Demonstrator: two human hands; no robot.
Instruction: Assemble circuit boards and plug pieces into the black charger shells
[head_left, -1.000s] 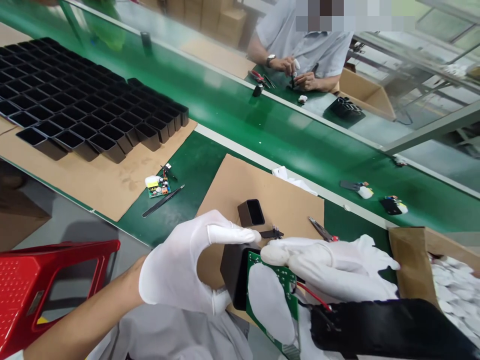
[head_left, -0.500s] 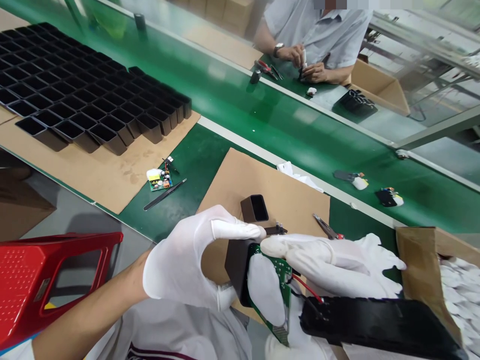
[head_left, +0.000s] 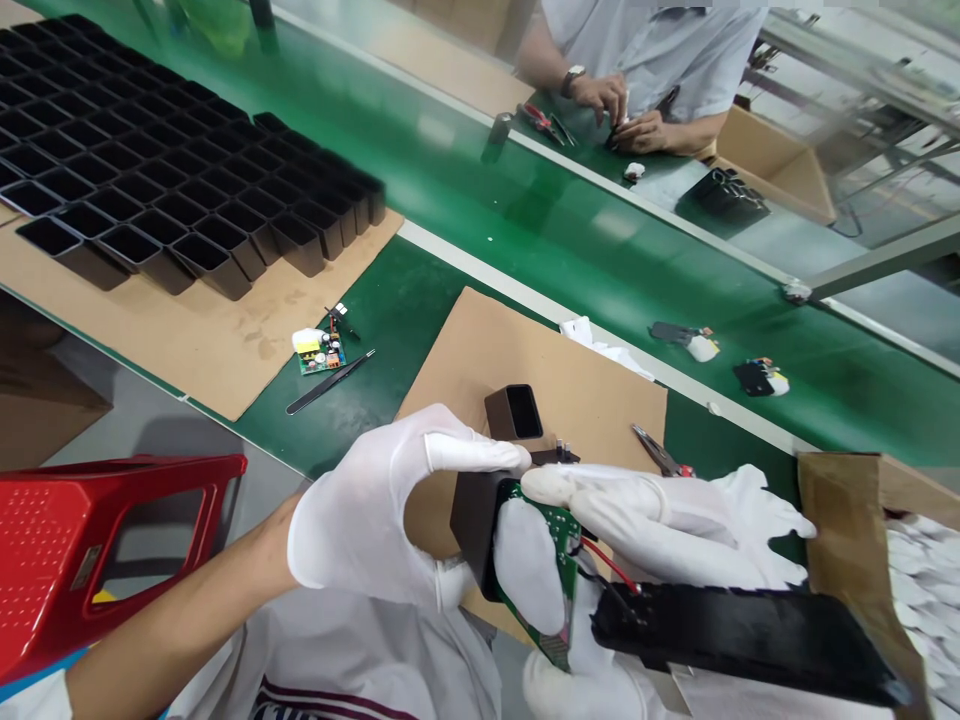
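My left hand, in a white glove, grips a black plastic housing between thumb and fingers. My right hand, also gloved, pinches a green circuit board that sits partly inside the housing's open end, index finger on top, thumb on the board's face. Red and black wires run from the board to a flat black piece lying over my right wrist. Beyond the hands an empty black housing stands on a cardboard sheet.
Rows of several empty black housings fill the left cardboard. A small circuit board, tweezers, cutters, a red stool, a box of white pieces. Parts ride the green conveyor; another person works opposite.
The board has gone a little deeper into the housing. Both hands hold the same grip, and the view has tilted slightly downward.
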